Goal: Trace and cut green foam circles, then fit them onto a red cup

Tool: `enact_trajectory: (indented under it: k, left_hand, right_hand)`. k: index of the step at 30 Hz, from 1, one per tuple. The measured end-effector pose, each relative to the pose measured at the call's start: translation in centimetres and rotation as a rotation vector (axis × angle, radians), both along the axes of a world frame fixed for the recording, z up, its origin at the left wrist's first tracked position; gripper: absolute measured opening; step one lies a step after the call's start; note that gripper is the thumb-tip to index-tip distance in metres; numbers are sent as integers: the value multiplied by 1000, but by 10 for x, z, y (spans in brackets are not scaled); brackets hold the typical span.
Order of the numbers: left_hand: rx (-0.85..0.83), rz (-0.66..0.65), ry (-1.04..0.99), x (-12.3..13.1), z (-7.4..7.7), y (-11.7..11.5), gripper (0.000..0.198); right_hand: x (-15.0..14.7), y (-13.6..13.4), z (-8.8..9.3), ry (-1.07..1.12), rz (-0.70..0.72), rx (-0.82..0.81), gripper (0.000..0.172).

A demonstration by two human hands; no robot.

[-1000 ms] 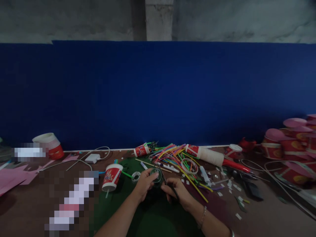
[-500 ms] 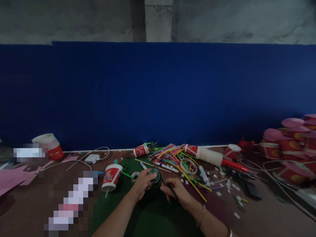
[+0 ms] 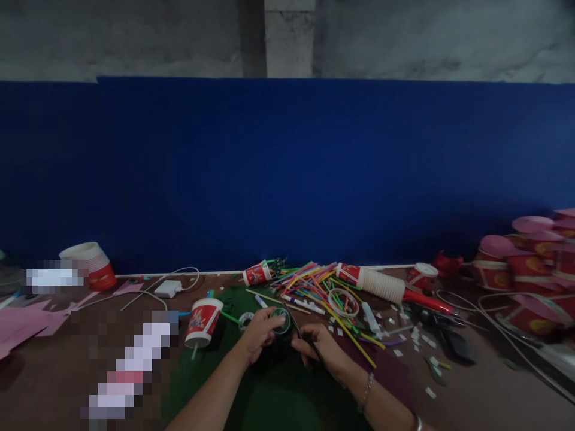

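My left hand is closed around a roll of clear tape, its ring tipped toward me with the thumb across it. In my right hand are dark scissors, their blades pointing up and away beside the tape roll. Whether the blades touch the tape is too dark to tell. Both hands are over a dark green sheet. A red paper cup with straws through it lies tilted left of my left hand, and a second tape roll lies between them.
Beyond my hands is a heap of colored straws. A stack of paper cups lies behind right, near a black-and-red tool. Pink-topped red cups are piled far right. A white adapter with cable sits at left.
Almost nothing differs. Both hands keep their hold on the tape roll and scissors, and the view has shifted very slightly.
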State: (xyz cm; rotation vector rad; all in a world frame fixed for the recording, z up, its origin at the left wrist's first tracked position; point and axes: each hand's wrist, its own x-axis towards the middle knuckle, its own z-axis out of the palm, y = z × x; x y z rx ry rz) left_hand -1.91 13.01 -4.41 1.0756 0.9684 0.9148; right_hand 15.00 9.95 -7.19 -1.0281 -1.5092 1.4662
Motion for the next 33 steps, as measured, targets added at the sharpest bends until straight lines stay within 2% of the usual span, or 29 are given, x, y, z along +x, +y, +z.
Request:
enact_trajectory:
  k: [9,14,19,25,27,32,33]
  left_hand:
    - [-24,2,18,-2,-2,1,30]
    - [-20,10,18,-3,-5,3,32]
    - [5,36,-25,-4,-4,8,34]
    - [28,62,30,-3,8,7,32]
    - [42,1,134,-4,12,5,31]
    - [114,-313,505,-21,21,-1,25]
    - [149,-369,634,-26,23,-3,25]
  right_hand:
    - [-2,-4,9,1,-6,7,37]
    - [-5,-1,2,-38,-37,3,39]
    - [-8,2,-2,29,-232,-10,36]
    - [-3,3,4,105,-385,92,35]
    - [-3,2,7,127,-400,109,34]
    - [-4,1,8,162,-398,96,33]
    - [-4,1,8,158,-393,102,33]
